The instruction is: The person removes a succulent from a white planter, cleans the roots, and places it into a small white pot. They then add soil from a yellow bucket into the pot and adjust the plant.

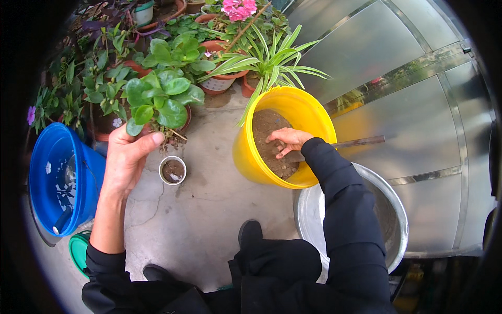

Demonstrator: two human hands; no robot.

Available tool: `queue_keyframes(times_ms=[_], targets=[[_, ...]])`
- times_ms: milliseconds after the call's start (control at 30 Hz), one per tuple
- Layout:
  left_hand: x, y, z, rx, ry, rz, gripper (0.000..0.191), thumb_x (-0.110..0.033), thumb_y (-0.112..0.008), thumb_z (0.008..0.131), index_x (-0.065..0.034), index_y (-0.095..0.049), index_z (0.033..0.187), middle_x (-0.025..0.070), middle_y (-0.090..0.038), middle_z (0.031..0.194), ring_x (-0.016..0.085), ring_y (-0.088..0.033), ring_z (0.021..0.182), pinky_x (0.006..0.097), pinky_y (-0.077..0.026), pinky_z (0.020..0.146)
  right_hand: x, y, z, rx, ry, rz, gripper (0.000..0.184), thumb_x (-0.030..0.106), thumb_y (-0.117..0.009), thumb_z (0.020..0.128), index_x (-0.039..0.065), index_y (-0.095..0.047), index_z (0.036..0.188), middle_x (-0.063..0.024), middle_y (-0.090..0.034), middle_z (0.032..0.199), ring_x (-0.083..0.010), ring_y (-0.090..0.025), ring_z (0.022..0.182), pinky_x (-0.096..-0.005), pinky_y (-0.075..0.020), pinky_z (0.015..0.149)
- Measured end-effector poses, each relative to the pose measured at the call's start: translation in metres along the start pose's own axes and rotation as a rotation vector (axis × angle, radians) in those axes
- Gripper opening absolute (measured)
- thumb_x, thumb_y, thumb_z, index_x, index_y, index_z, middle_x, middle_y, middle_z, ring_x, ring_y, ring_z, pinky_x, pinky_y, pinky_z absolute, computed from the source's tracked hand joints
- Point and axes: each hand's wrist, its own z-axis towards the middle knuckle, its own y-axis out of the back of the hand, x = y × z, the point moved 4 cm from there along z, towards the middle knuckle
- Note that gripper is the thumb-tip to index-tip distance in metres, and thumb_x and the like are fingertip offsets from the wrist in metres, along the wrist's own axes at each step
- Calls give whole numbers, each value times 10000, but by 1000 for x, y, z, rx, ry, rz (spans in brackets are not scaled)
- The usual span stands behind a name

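My left hand [131,153] grips a leafy green plant [160,98] low on its stem, between thumb and fingers. Bare roots with bits of soil hang below the grip. Just under them, a small white pot [173,170] partly filled with soil stands on the concrete floor. On the right, my right hand [288,140] reaches into a yellow bucket [245,157] of brown soil [270,121]. Its fingers are bent and apart, close to the soil; whether they touch it is unclear. A tool with a long handle [359,141] leans over the bucket's rim, partly behind my wrist.
A blue bucket [90,165] with water stands at left, beside a green container [79,251]. Potted plants crowd the far side, including a spider plant [274,59] and pink flowers [238,10]. A metal basin [400,219] and shiny metal panels [423,129] are at right.
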Motion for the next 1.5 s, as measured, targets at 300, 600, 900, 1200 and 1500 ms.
queue_keyframes(times_ms=[300, 600, 900, 1200, 1500], targets=[[6, -5, 7, -6, -1, 21, 361, -25, -718, 831, 6, -643, 1183, 127, -686, 1137, 220, -632, 1070, 352, -472, 967, 11, 29, 10, -215, 85, -598, 473, 312, -693, 839, 63, -620, 1234, -136, -591, 1208, -254, -622, 1023, -396, -580, 780], [12, -2, 10, -50, -4, 30, 363, -28, -725, 830, 1, -650, 1183, 122, -688, 1141, 226, -641, 1060, 370, -487, 957, 37, 10, 72, -404, 556, -897, 760, 445, -629, 881, -10, -393, 1442, -321, -401, 1431, -436, -399, 1336, -421, -336, 1118], [9, 2, 8, -66, 1, 42, 335, -16, -718, 837, -1, -658, 1167, 100, -686, 1124, 196, -637, 1034, 361, -484, 954, 7, -26, 97, -251, 329, -666, 941, 505, -670, 823, -40, -293, 1490, -340, -334, 1478, -430, -336, 1386, -413, -317, 1126], [5, -4, 9, -40, -2, -24, 378, 37, -711, 830, -10, -644, 1198, 29, -667, 1118, 108, -594, 993, 296, -474, 908, 22, -25, 29, -50, 290, 219, 337, 193, -645, 917, 57, -552, 1212, -6, -556, 1005, -79, -487, 613, -187, -289, 385], [3, -20, 12, 47, -8, -48, 387, -20, -720, 829, -10, -635, 1206, 29, -647, 1117, 128, -580, 1018, 296, -444, 921, 20, -7, -37, -154, 402, 644, 191, 178, -669, 917, 78, -558, 1037, -37, -563, 828, -67, -500, 584, -151, -309, 381]])
